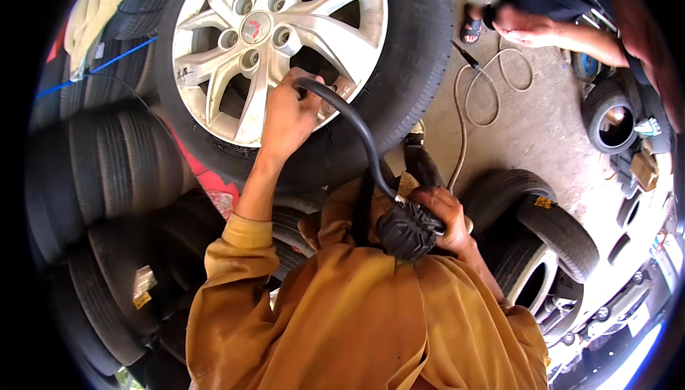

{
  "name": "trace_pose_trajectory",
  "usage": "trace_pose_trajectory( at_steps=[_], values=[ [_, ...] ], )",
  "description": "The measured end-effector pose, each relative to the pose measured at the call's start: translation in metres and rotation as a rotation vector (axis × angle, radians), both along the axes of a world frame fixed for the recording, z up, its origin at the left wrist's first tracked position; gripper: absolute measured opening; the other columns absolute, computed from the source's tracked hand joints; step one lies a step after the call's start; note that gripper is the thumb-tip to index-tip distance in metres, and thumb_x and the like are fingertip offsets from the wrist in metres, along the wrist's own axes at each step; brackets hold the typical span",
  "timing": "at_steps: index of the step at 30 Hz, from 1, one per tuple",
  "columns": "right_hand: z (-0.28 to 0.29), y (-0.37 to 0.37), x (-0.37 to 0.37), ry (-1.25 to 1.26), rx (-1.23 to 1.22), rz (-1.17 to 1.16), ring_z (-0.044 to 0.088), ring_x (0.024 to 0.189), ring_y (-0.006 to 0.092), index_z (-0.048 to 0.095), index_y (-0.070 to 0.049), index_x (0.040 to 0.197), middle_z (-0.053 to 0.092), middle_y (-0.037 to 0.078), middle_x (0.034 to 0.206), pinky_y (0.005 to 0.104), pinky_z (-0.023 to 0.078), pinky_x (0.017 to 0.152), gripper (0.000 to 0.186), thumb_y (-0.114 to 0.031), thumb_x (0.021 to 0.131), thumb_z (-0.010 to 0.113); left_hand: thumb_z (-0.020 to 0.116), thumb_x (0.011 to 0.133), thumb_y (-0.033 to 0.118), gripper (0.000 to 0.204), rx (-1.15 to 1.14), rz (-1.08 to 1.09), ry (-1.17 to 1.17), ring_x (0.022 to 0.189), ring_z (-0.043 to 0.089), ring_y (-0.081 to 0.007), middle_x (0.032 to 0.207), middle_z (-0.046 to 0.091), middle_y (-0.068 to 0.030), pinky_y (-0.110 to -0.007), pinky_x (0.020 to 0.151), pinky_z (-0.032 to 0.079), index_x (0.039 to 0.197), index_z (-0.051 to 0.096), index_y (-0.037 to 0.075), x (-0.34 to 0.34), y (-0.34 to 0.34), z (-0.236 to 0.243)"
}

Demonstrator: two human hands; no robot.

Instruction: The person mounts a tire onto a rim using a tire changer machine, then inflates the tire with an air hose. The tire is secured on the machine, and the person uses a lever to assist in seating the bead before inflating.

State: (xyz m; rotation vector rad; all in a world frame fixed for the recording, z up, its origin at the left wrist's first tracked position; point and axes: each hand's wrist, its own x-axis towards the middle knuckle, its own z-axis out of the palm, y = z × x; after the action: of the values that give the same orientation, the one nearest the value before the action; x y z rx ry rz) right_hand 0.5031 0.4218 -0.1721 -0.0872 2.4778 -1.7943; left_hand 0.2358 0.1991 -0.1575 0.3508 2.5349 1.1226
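A car wheel with a silver alloy rim (250, 40) and black tyre (414, 40) lies in front of me on a stack of tyres. My left hand (289, 115) presses the end of a black air hose (357, 129) against the rim near its edge. The hose curves down to a black inflator gauge (407, 229), which my right hand (442, 215) grips against my chest. My mustard-yellow sleeves fill the lower part of the view.
Stacked black tyres (107, 176) stand at my left, and more tyres (542, 226) lie at my right. A thin hose (464, 97) coils on the concrete floor. Another person's hand (528, 29) and sandalled foot (471, 29) are at the top right. A small wheel (610, 115) sits farther right.
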Motion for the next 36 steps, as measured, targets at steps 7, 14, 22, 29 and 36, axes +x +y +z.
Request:
trace_pose_trajectory(
  at_steps=[7, 14, 22, 29, 36],
  values=[
    [-0.012, 0.013, 0.010, 0.051, -0.007, -0.018, 0.063, 0.094, 0.0343, 0.065, -0.001, 0.115, 0.067, 0.015, 0.111, 0.0395, 0.050, 0.082, 0.055, -0.001, 0.060, 0.070, 0.063, 0.095, 0.018, 0.019, -0.099, -0.010, -0.002, 0.073, 0.066, -0.0315, 0.076, 0.067, -0.0182, -0.039, 0.069, 0.050, 0.096, 0.062, -0.001, -0.003, 0.014, 0.005],
    [-0.016, 0.006, 0.013, 0.056, 0.076, -0.039, 0.065, 0.086, 0.0356, 0.067, -0.004, 0.105, 0.068, 0.013, 0.097, 0.0421, 0.052, 0.076, 0.040, -0.004, 0.065, 0.072, 0.060, 0.094, 0.018, 0.024, -0.172, -0.125, 0.122, 0.081, 0.068, -0.0393, 0.086, 0.069, -0.0235, -0.045, 0.075, 0.051, 0.103, 0.057, -0.004, 0.002, 0.021, 0.011],
    [-0.050, -0.034, -0.030, -0.027, -0.007, -0.308, 0.066, 0.065, 0.0334, 0.068, -0.002, 0.093, 0.067, 0.016, 0.075, 0.0410, 0.051, 0.062, 0.023, -0.016, 0.079, 0.079, 0.061, 0.094, 0.031, 0.037, -0.186, 0.038, 0.084, 0.097, 0.068, -0.0419, 0.097, 0.071, -0.0241, -0.047, 0.085, 0.052, 0.110, 0.060, -0.002, 0.005, 0.023, -0.011],
    [-0.030, -0.040, -0.076, -0.049, -0.231, -0.614, 0.044, 0.064, 0.0061, 0.066, 0.002, 0.087, 0.056, -0.001, 0.066, 0.0274, 0.039, 0.056, 0.027, -0.023, 0.089, 0.078, 0.059, 0.095, 0.040, 0.049, -0.197, 0.081, 0.033, 0.101, 0.067, -0.0439, 0.101, 0.069, -0.0298, -0.051, 0.087, 0.051, 0.118, 0.058, -0.003, -0.005, 0.022, -0.015],
    [-0.065, -0.062, -0.066, -0.050, -0.315, -0.763, 0.054, 0.070, 0.0068, 0.071, 0.001, 0.099, 0.065, -0.001, 0.077, 0.0263, 0.046, 0.064, 0.021, -0.017, 0.090, 0.077, 0.054, 0.098, 0.039, 0.049, -0.248, 0.132, 0.037, 0.088, 0.069, -0.0440, 0.089, 0.071, -0.0263, -0.053, 0.078, 0.054, 0.128, 0.056, 0.001, 0.013, 0.031, 0.004]
  ],
)
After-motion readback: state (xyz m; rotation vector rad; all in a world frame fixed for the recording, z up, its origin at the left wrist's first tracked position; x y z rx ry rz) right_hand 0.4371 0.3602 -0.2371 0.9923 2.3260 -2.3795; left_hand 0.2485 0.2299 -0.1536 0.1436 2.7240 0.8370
